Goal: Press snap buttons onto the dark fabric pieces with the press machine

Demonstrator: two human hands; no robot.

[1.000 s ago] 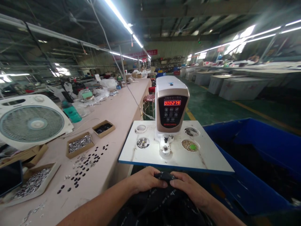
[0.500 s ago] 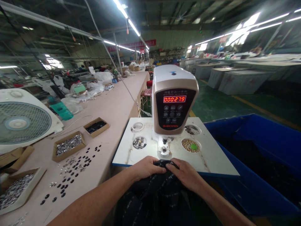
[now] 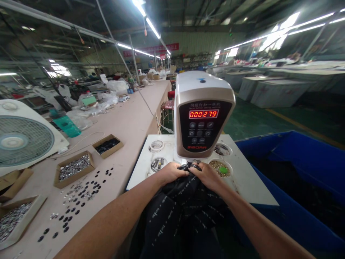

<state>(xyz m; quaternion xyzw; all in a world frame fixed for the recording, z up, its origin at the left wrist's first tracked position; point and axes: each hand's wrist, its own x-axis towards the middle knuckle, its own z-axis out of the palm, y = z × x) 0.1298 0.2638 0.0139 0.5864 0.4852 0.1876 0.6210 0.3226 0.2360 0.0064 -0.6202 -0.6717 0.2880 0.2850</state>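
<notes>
A dark garment (image 3: 185,201) with rows of small white lettering hangs from both hands toward my lap. My left hand (image 3: 172,172) pinches its upper edge from the left. On the right, my right hand (image 3: 206,174) grips the same edge, thumb on top. That edge lies at the working point under the head of a white and bronze button-fastening machine (image 3: 205,129). Its red display reads 000279. The lower die is hidden by the cloth and fingers.
The white machine table (image 3: 253,180) has round wells with metal parts and brass pieces (image 3: 219,167). A blue bin (image 3: 291,144) holding dark cloth stands right. Leftward, a long table (image 3: 113,172) carries a box of silver snaps (image 3: 74,167), loose black caps (image 3: 70,217) and a fan (image 3: 24,136).
Both hands have moved forward with the garment, bringing its edge from in front of the machine to beneath its head. The display number is the same.
</notes>
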